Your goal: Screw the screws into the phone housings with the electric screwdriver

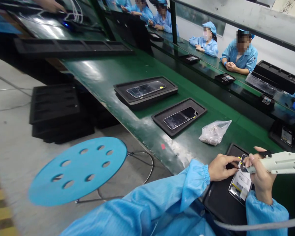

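My right hand [262, 178] is wrapped round a pale electric screwdriver [282, 163], whose nose points left and down over an opened phone [243, 182]. The phone's white battery label and inner parts show, and it lies on a black foam tray [220, 201]. At the phone's upper left edge, the thumb and fingers of my left hand [220, 167] come together close to the screwdriver's nose. Whatever is between those fingertips is too small to make out. The screwdriver's tip is hidden by the fingers.
A plastic bag of small parts [213, 133] sits beyond my hands. Two trays [157, 119] [121, 90] hold phones farther along the green bench [137, 65]. A blue stool [81, 170] and stacked black trays [55, 108] stand at left. Co-workers [241, 52] sit across.
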### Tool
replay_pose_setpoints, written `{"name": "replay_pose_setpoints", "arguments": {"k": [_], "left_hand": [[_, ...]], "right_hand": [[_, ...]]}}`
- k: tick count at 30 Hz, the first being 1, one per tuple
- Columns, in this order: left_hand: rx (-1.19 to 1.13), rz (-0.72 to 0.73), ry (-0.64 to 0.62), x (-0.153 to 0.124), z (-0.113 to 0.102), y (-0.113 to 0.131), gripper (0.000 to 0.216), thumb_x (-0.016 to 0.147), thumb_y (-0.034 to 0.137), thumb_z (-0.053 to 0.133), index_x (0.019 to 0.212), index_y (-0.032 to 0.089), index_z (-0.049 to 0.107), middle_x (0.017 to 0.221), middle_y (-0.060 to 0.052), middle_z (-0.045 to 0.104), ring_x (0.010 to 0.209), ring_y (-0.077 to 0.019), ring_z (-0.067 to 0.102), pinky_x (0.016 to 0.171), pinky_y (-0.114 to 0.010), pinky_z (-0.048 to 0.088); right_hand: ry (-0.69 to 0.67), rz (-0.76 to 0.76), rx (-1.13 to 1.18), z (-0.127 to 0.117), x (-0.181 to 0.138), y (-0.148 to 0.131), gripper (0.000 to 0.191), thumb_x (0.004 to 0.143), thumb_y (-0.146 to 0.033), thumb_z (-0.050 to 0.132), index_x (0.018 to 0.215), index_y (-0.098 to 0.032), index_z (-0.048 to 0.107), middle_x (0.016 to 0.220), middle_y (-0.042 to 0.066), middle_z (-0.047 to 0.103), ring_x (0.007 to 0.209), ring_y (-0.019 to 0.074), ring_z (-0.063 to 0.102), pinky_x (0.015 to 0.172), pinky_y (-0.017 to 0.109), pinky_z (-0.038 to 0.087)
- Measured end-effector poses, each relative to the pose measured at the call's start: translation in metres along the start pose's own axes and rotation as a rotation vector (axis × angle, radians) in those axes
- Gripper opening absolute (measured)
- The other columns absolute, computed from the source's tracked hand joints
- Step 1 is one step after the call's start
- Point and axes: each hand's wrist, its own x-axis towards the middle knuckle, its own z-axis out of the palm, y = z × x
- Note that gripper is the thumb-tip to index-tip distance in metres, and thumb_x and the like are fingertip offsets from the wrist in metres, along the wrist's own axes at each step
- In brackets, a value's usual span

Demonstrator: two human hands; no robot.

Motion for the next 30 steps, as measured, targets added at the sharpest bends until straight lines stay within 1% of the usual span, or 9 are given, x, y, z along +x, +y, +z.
{"name": "replay_pose_setpoints", "arguments": {"k": [3, 6, 9, 12, 16, 18, 23, 27, 30], "left_hand": [[0.101, 0.117, 0.085, 0.001, -0.012, 0.012, 0.038, 0.076, 0.02, 0.071, 0.113, 0.013, 0.064, 0.094, -0.007, 0.073, 0.08, -0.0154, 0.069, 0.075, -0.022, 0.055], [0.361, 0.298, 0.337, 0.008, -0.049, 0.03, 0.019, 0.084, 0.024, 0.065, 0.099, 0.014, 0.069, 0.089, -0.007, 0.071, 0.08, -0.0154, 0.066, 0.077, -0.026, 0.054], [0.753, 0.215, 0.532, 0.024, -0.095, 0.039, 0.017, 0.089, 0.021, 0.056, 0.091, 0.014, 0.071, 0.104, -0.012, 0.066, 0.099, -0.022, 0.06, 0.089, -0.038, 0.05], [0.95, 0.071, 0.355, 0.04, -0.127, 0.037, 0.014, 0.083, 0.013, 0.06, 0.086, 0.016, 0.073, 0.117, -0.012, 0.061, 0.112, -0.0281, 0.054, 0.095, -0.045, 0.047], [0.959, 0.058, 0.073, 0.05, -0.134, 0.028, 0.019, 0.076, 0.012, 0.067, 0.092, 0.02, 0.074, 0.121, -0.01, 0.061, 0.115, -0.0304, 0.054, 0.096, -0.045, 0.048], [0.954, 0.059, 0.017, 0.052, -0.129, 0.027, 0.019, 0.078, 0.012, 0.065, 0.094, 0.019, 0.073, 0.127, -0.011, 0.057, 0.122, -0.031, 0.048, 0.1, -0.045, 0.045], [0.996, 0.007, -0.106, 0.058, -0.121, 0.024, 0.017, 0.077, 0.008, 0.062, 0.076, 0.02, 0.074, 0.128, -0.006, 0.055, 0.129, -0.0308, 0.041, 0.103, -0.045, 0.04], [1.078, -0.15, -0.195, 0.063, -0.124, 0.021, 0.022, 0.08, 0.019, 0.065, 0.101, 0.025, 0.073, 0.135, -0.009, 0.051, 0.129, -0.0353, 0.04, 0.101, -0.051, 0.041], [1.107, -0.212, -0.259, 0.066, -0.125, 0.019, 0.021, 0.08, 0.025, 0.067, 0.1, 0.026, 0.073, 0.137, -0.01, 0.049, 0.128, -0.0362, 0.039, 0.099, -0.051, 0.041]], "right_hand": [[0.001, 0.0, -0.002, -0.002, 0.005, 0.0, 0.034, 0.079, -0.026, 0.07, 0.107, -0.018, 0.051, 0.055, -0.006, 0.054, 0.049, 0.0138, 0.054, 0.056, 0.031, 0.048], [0.048, -0.029, -0.004, -0.009, 0.02, 0.003, 0.034, 0.076, -0.025, 0.073, 0.102, -0.018, 0.053, 0.053, -0.006, 0.053, 0.047, 0.0128, 0.052, 0.055, 0.03, 0.048], [0.137, -0.066, -0.019, -0.017, 0.043, 0.012, 0.035, 0.069, -0.024, 0.076, 0.096, -0.016, 0.055, 0.05, -0.006, 0.053, 0.044, 0.0124, 0.051, 0.052, 0.029, 0.048], [0.196, -0.088, -0.015, -0.023, 0.063, 0.026, 0.033, 0.065, -0.022, 0.076, 0.09, -0.015, 0.056, 0.047, -0.006, 0.053, 0.04, 0.0129, 0.049, 0.048, 0.029, 0.047], [0.21, -0.076, -0.019, -0.023, 0.075, 0.041, 0.031, 0.063, -0.02, 0.075, 0.088, -0.014, 0.057, 0.045, -0.006, 0.053, 0.039, 0.0136, 0.05, 0.045, 0.028, 0.046], [0.207, -0.064, -0.025, -0.023, 0.075, 0.045, 0.032, 0.063, -0.02, 0.076, 0.088, -0.014, 0.058, 0.046, -0.006, 0.053, 0.039, 0.014, 0.05, 0.045, 0.028, 0.047], [0.21, -0.051, -0.04, -0.023, 0.075, 0.05, 0.032, 0.063, -0.02, 0.076, 0.088, -0.014, 0.058, 0.046, -0.006, 0.053, 0.039, 0.0141, 0.051, 0.045, 0.028, 0.048], [0.212, -0.054, -0.047, -0.023, 0.075, 0.051, 0.032, 0.063, -0.021, 0.076, 0.088, -0.014, 0.058, 0.046, -0.006, 0.053, 0.038, 0.0138, 0.051, 0.044, 0.028, 0.048], [0.209, -0.059, -0.054, -0.022, 0.074, 0.052, 0.032, 0.063, -0.022, 0.077, 0.088, -0.014, 0.058, 0.046, -0.006, 0.053, 0.038, 0.0138, 0.051, 0.044, 0.028, 0.048]]}}
